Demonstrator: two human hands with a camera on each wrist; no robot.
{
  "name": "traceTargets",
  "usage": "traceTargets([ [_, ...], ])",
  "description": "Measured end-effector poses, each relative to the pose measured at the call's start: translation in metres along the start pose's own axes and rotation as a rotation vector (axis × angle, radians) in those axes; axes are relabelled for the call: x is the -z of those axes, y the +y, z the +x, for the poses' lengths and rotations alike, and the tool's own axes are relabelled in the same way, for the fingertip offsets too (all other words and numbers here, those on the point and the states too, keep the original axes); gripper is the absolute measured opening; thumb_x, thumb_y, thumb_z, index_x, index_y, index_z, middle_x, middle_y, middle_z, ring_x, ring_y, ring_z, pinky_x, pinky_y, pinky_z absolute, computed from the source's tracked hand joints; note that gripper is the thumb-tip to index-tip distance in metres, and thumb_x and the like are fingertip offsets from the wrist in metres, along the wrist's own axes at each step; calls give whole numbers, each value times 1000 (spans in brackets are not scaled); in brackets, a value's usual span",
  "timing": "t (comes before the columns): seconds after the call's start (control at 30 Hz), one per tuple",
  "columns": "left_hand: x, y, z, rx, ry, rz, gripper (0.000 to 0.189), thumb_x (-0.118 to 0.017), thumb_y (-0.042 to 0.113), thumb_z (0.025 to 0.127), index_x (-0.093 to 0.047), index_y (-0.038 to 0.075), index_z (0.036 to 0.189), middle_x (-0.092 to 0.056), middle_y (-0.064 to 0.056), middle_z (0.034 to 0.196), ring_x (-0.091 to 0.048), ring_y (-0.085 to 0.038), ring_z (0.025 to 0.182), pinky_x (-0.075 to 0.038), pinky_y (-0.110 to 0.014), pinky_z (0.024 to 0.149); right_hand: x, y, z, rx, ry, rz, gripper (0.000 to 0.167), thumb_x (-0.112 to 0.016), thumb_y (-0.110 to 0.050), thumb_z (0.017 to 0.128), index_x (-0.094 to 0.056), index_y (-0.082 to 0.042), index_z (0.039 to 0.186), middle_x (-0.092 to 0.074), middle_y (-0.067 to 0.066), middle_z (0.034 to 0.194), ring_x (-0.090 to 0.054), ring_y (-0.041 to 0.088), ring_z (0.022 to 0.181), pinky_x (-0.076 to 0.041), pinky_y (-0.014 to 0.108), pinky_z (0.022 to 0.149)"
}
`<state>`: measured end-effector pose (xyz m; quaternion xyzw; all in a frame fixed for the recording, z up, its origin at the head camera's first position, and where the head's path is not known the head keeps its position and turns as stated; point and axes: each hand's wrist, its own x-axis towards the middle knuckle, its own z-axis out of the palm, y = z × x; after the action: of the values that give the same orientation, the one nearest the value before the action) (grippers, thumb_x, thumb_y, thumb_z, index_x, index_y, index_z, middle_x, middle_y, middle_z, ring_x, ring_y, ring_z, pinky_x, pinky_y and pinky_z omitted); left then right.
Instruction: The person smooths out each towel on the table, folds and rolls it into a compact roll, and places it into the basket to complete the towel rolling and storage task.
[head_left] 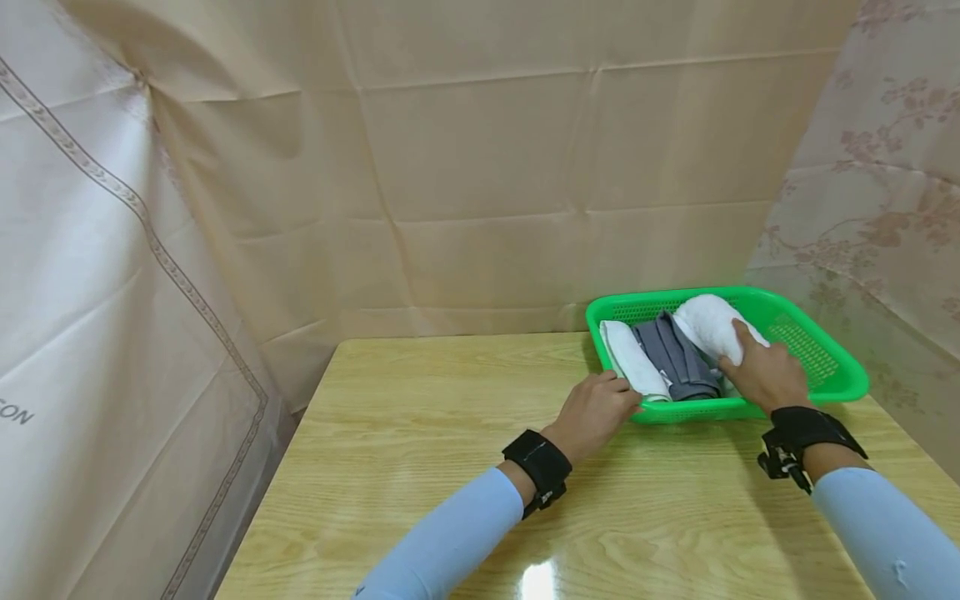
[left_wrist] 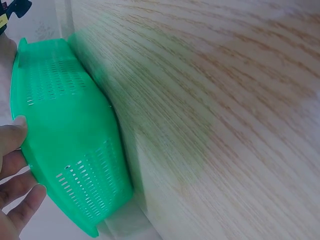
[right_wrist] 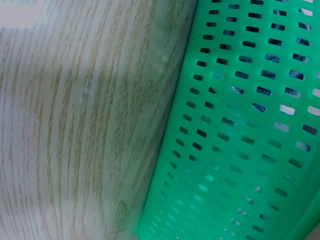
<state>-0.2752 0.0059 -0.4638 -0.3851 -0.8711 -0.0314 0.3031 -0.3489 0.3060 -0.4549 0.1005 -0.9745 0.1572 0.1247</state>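
A green plastic basket (head_left: 697, 411) with slotted walls sits at the table's far right. My left hand (head_left: 596, 412) grips its near left corner; in the left wrist view the thumb (left_wrist: 19, 129) and fingers (left_wrist: 30, 202) are at the rim. With my right hand (head_left: 772, 375) I hold a rolled white towel (head_left: 708, 325) inside the basket, thumb and fingers on its near right side. To its left lie a folded grey cloth (head_left: 675, 354) and, against the left wall, a folded white cloth (head_left: 633, 362). The right wrist view shows only the slotted basket wall (right_wrist: 225, 120) and tabletop.
The wooden table (head_left: 420, 433) stretches left and toward me from the basket. Beige cloth (head_left: 480, 167) hangs behind it, with a pale curtain (head_left: 112, 333) on the left and a flower-patterned one (head_left: 892, 208) at the right. Bare basket floor shows right of the white towel.
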Motion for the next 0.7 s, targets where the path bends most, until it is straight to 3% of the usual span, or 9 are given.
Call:
traceTargets([
  [0.33,-2,4,2,-12,1,0,13,-71,34,97,-81,26,101,-72,13,93,-59,-4,81,-42,-14,67,8,4,-5,-55,-174,-27,78,-55,-34,106,-15,8,157,-45,58,111,-52,70,93,-47,70,68],
  [0.53,-4,5,1,-19,13,-10,12,-72,34,97,-81,25,99,-72,12,92,-58,-4,79,-40,-13,65,12,7,-5,-101,-314,-20,81,-42,-41,108,1,7,158,-37,61,120,-49,73,96,-46,71,71],
  [0.7,-2,3,2,-10,11,-21,13,-73,32,97,-81,24,102,-73,11,95,-60,-5,84,-44,-13,70,11,7,-4,-127,-382,-5,87,-35,-50,107,10,5,158,-25,62,130,-36,80,109,-40,80,79],
])
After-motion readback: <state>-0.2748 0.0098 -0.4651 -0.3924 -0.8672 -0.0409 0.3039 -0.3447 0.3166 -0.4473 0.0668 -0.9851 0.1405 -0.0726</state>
